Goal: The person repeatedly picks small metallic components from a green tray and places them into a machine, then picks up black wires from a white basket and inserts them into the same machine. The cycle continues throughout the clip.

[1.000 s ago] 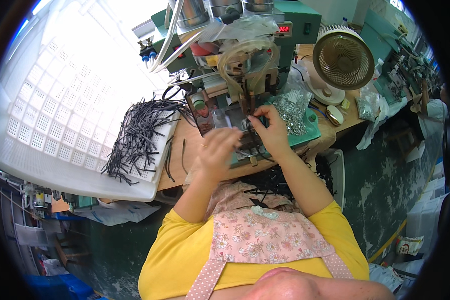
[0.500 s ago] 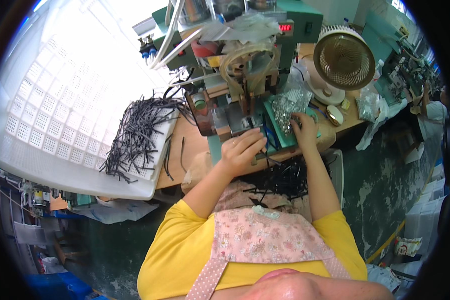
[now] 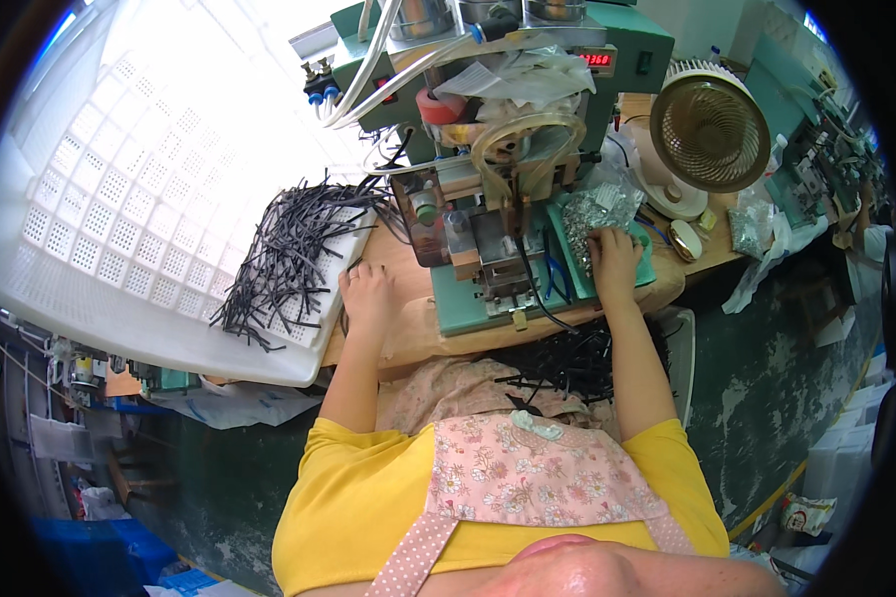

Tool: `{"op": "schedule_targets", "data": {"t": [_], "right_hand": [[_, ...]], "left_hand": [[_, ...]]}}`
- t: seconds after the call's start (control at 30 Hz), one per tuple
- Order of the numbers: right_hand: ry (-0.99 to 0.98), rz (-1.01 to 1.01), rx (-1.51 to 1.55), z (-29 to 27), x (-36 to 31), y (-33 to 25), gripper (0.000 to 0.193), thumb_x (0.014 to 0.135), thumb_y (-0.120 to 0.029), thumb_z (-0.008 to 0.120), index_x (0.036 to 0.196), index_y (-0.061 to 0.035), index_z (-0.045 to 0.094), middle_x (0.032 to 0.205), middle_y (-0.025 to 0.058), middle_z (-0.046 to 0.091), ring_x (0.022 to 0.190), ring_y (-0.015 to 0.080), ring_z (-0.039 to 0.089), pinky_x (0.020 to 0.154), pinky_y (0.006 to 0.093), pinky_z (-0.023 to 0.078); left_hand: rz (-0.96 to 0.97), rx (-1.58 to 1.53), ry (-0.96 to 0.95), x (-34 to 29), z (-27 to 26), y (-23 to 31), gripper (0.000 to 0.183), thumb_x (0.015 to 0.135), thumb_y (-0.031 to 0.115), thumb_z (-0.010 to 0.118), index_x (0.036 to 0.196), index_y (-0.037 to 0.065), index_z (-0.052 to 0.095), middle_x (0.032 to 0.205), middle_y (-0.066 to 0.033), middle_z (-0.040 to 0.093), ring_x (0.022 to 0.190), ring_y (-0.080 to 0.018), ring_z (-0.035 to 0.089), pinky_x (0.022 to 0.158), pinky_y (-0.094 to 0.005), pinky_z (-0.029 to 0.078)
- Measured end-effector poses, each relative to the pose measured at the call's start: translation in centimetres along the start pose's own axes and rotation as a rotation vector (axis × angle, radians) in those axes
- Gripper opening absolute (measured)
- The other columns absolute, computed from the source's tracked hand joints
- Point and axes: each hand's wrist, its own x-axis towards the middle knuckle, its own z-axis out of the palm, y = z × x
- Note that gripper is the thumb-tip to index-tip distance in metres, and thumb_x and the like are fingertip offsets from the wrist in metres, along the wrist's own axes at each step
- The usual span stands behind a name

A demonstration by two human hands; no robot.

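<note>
Left hand (image 3: 366, 292), left of centre frame: fingers curled loosely downward, tips at the near edge of the heap of black cable pieces (image 3: 291, 254). Whether a piece is pinched between them cannot be told; the hand rests on the wooden bench top (image 3: 400, 267).

Right hand (image 3: 613, 261), right of centre: fingers spread and bent, tips pressed into the pile of small silver metal parts (image 3: 595, 212). Whether any part is gripped cannot be told.

The cable heap lies on the corner of a white perforated plastic tray (image 3: 119, 209), which fills the upper left of the frame. The silver parts lie on a green tray (image 3: 645, 275) just right of the machine.

Between the two hands stands a green bench press machine (image 3: 488, 129), upper centre, with white hoses (image 3: 368, 60) at its top left and a red digit display (image 3: 598, 60) at its top right. A round beige desk fan (image 3: 709, 129) stands at upper right.

Below the bench edge, more black cable pieces (image 3: 567, 360) lie in the person's lap, above a floral pink apron (image 3: 528, 478) and yellow shirt (image 3: 348, 497), lower centre.
</note>
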Motion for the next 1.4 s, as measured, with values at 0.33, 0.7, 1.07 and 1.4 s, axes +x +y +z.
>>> {"op": "schedule_targets", "data": {"t": [0.33,0.7,1.07,1.4], "right_hand": [[0.095,-0.062,0.175,-0.3,0.1,0.0,0.015,0.081,-0.012,0.069,0.092,-0.0122,0.060,0.087,0.0043,0.063,0.085,0.0253,0.059,0.081,0.0395,0.037],[0.068,0.000,0.175,-0.8,0.2,-0.6,0.011,0.081,-0.010,0.066,0.090,-0.0123,0.061,0.085,0.0043,0.060,0.085,0.0251,0.057,0.079,0.0389,0.036],[-0.038,0.008,0.681,-7.1,3.7,-10.1,0.012,0.084,-0.010,0.065,0.096,-0.0080,0.064,0.094,0.0050,0.066,0.088,0.0248,0.061,0.085,0.0340,0.038],[-0.144,0.269,1.044,-6.1,3.6,-12.9,0.021,0.080,-0.008,0.070,0.096,-0.0042,0.057,0.094,0.0082,0.062,0.090,0.0230,0.061,0.081,0.0304,0.046]], "left_hand": [[-0.238,-0.804,0.143,2.3,-2.5,0.9,0.022,0.096,0.028,0.053,0.095,0.006,0.053,0.073,-0.0107,0.068,0.060,-0.0215,0.064,0.055,-0.0348,0.048],[-0.224,-1.561,0.681,2.2,-5.9,3.5,0.021,0.098,0.016,0.053,0.112,0.002,0.048,0.091,-0.0055,0.064,0.071,-0.0061,0.053,0.059,-0.0170,0.039],[-0.027,-1.587,0.513,1.7,-8.0,6.0,0.026,0.102,0.021,0.042,0.113,0.001,0.054,0.105,-0.0094,0.063,0.093,-0.0156,0.064,0.072,-0.0260,0.053],[0.667,-0.889,0.846,-0.4,-12.1,12.4,0.032,0.068,0.001,0.067,0.100,0.005,0.068,0.098,-0.0076,0.068,0.090,-0.0240,0.065,0.073,-0.0313,0.053]]}}
